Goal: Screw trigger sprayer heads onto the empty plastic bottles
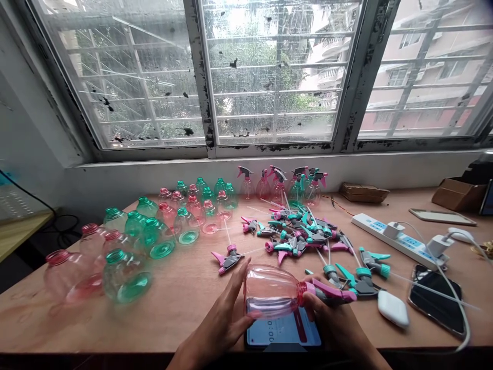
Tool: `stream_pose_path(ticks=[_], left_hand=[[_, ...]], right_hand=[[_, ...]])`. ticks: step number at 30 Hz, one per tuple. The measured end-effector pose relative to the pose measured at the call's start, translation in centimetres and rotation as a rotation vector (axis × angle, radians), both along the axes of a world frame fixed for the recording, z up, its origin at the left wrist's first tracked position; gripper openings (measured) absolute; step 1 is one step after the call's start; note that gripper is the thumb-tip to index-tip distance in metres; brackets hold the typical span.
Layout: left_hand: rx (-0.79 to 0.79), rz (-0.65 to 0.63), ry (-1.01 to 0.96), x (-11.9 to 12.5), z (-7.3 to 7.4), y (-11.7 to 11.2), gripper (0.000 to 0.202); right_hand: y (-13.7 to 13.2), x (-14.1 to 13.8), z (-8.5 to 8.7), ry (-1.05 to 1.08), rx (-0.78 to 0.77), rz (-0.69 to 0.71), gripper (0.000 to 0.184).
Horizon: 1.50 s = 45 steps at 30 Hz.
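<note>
Pink bottle (271, 288) sideways above phone (279, 331), clamped at base (248, 290) by left hand (226, 309), at sprayer (334, 293) by right hand (334, 317).

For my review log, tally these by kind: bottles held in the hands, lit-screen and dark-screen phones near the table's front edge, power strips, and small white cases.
Held bottle: 1
Lit-screen phone: 1
Dark-screen phone: 1
Power strip: 1
Small white case: 1
Total: 5
</note>
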<state>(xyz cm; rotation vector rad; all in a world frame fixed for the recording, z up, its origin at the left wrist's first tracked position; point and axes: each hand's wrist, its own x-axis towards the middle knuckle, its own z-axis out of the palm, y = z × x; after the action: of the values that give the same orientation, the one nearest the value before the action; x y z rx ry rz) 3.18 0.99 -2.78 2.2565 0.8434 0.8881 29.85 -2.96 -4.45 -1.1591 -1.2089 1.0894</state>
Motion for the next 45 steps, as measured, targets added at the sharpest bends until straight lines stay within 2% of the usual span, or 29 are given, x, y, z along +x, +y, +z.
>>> stream_pose_path(ticks=[3, 7, 9, 17, 22, 30, 35, 38, 43, 45], left_hand=[[0.014, 0.015, -0.007, -0.1, -0.5, 0.1, 0.079], [-0.021, -0.014, -0.01, -0.4, -1.0, 0.3, 0.103], [-0.041, -0.011, -0.02, -0.4, -1.0, 0.3, 0.108], [0.009, -0.025, -0.01, -0.2, -0.6, 0.1, 0.078], [-0.067, -0.026, -0.03, -0.2, -0.6, 0.2, 0.105], [-0.051, -0.045, -0.028, -0.4, -1.1, 0.2, 0.078], [-0.107, -0.057, -0.053, -0.2, -0.9, 0.2, 0.107], [-0.094, -0.062, -0.033, -0.2, -0.6, 0.2, 0.099], [-0.018, -0.075, -0.052, -0.4, -1.2, 0.5, 0.076], [-0.036, -0.078, -0.053, -0.4, -1.2, 0.5, 0.084]], right_hand=[[-0.1, -0.2, -0.2, 0.045, 0.012, -0.013, 0.035], [0.0, -0.2, -0.3, 0.038, 0.019, -0.008, 0.032], [0.0, -0.2, -0.3, 0.057, 0.006, -0.002, 0.031], [-0.1, -0.3, -0.3, 0.091, 0.005, -0.008, 0.034], [0.0, -0.2, -0.2, 0.084, 0.011, 0.018, 0.033], [-0.2, -0.2, 0.0, 0.097, 0.001, 0.028, 0.032], [0.0, -0.1, -0.1, 0.112, 0.007, 0.038, 0.032], [0.0, -0.2, -0.4, 0.133, 0.003, 0.041, 0.031], [0.1, 0.0, -0.6, 0.109, 0.016, 0.035, 0.031], [0.1, 0.1, -0.6, 0.102, 0.001, 0.055, 0.031]])
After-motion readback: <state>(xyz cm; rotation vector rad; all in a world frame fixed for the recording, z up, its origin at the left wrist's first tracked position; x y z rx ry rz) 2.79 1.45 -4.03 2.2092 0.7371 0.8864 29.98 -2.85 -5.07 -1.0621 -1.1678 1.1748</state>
